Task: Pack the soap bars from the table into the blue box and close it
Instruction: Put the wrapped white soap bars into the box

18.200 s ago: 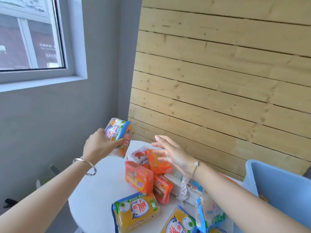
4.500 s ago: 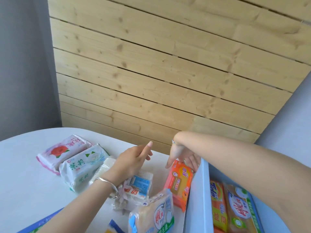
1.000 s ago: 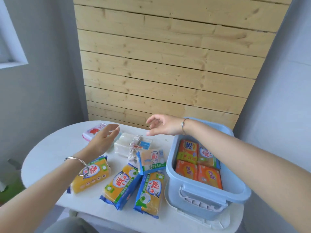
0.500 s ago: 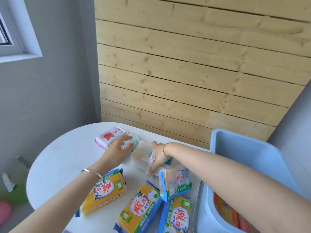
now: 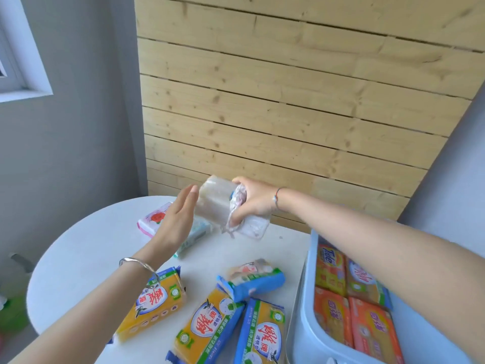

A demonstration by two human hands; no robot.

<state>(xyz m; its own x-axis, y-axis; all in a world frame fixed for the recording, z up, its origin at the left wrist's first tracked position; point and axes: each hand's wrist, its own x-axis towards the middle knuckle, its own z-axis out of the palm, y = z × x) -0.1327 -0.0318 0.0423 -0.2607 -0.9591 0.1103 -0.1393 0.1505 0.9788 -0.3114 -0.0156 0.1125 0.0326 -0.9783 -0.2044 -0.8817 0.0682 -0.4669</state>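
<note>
In the head view the right hand (image 5: 252, 203) is clamped around a clear-wrapped soap pack (image 5: 223, 206), lifted above the far edge of the table (image 5: 78, 253), likely for carrying to the blue box (image 5: 301, 311) at the right edge. The left hand (image 5: 175, 222) is spread flat beside it, apparently steadying; yellow soap bars (image 5: 207, 329) wait along the near edge.

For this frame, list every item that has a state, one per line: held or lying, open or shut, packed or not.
Blue box: open, no lid on, partly filled.
Orange soap packs: packed flat inside the box.
Clear-wrapped soap pack: lifted off the table, gripped by right hand.
Left hand: open, flat, empty, beside that pack.
Yellow soap packs: lying on the white table, unpacked.
Pink rose pack: lying on the table.
</note>
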